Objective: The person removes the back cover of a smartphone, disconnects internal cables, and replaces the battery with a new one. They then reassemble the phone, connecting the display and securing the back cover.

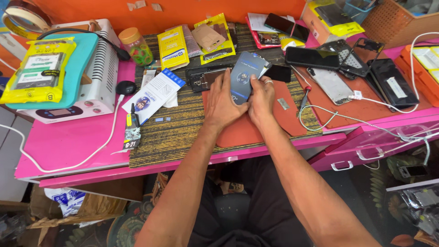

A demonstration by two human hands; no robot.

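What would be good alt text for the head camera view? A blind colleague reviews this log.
Both hands, left hand and right hand, hold a dark flat packet above an orange mat on a pink workbench. Phones, yellow packets and a white cable lie around.

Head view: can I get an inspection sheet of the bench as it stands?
Surface: pink table with a striped mat and an orange pad.
Job's things: dark flat packet, tilted up over the pad.
Clutter: phones, yellow packets, candy jar, glue tube.
Grippers: left hand and right hand both grip the packet.
Cables: white cable across the right side.
Surroundings: white machine at left, wicker basket at back right.
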